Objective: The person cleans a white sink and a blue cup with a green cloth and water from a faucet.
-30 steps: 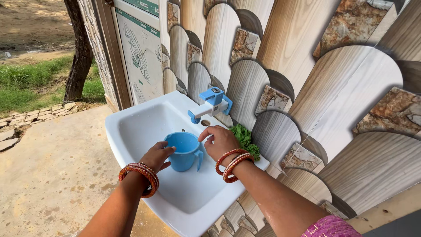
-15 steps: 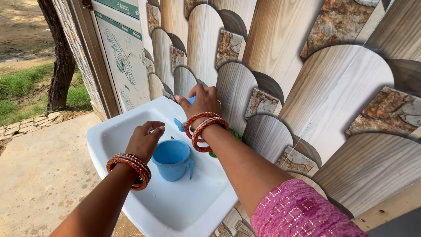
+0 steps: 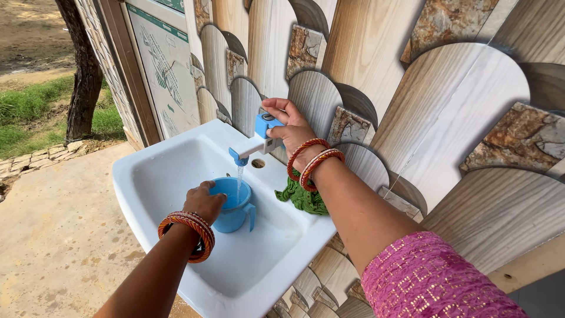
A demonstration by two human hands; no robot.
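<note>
We were filling. Our left hand (image 3: 203, 200) was closed on the rim of the blue mug (image 3: 234, 204), holding it upright in the white sink (image 3: 147, 171), directly beneath the spout. A thin stream of water (image 3: 239, 176) ran into it from the blue and white tap (image 3: 256, 138) above. To the right, our right hand (image 3: 288, 126) was wrapped around the tap's blue top. A green cloth (image 3: 303, 197) lay on the sink's ledge under that wrist, just beside the mug. We judged that the next move called for watching the level, keeping the mug steady, then turning the tap off.
</note>
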